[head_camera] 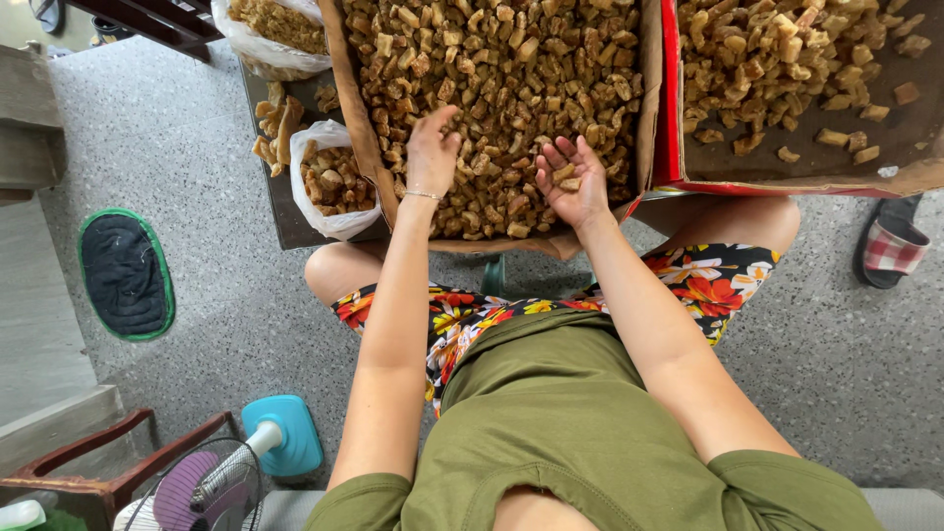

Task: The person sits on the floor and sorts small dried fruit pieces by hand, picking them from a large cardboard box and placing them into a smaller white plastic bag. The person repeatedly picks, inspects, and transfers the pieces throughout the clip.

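Observation:
A large cardboard box [356, 118] in front of me is full of golden-brown fried pieces [501, 69]. My left hand [431, 152] reaches into the heap, palm down, fingers bent over the pieces; a thin bracelet circles its wrist. My right hand [573, 180] is turned palm up and cupped just above the heap, with a few of the brown pieces lying in it. Both hands are over the near half of the box, a short gap between them.
A second box [671, 118] with a red wall, partly filled with the same pieces, stands to the right. Two white plastic bags [320, 211] of pieces lie on a dark tray at left. A mat [125, 272], a small fan [211, 482] and a slipper [890, 241] are on the floor.

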